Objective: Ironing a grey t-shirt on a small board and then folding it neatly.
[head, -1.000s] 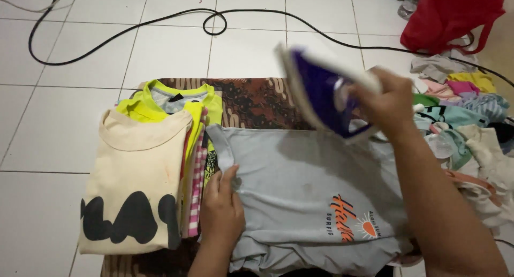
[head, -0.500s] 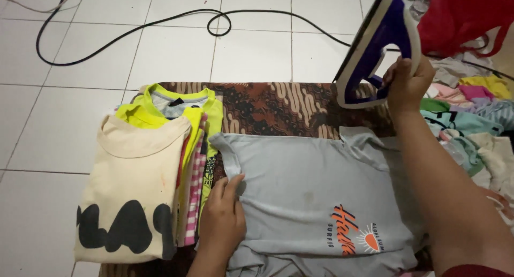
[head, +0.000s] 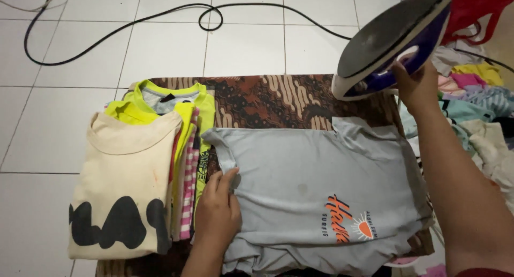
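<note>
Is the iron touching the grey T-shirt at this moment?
Apart. In the head view the right hand holds the iron tilted up with its soleplate fully exposed, above the patterned cloth; the grey T-shirt lies flat under the left hand.

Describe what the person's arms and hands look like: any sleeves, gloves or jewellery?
Both hands are bare, with no gloves. No rings or watch show on the left hand or the right hand. Both forearms are uncovered. A dark red edge of cloth, perhaps a sleeve, shows at the bottom right corner by the right arm.

Batik cloth (head: 278,97) on tiled floor (head: 246,47), grey shirt (head: 316,191)
</note>
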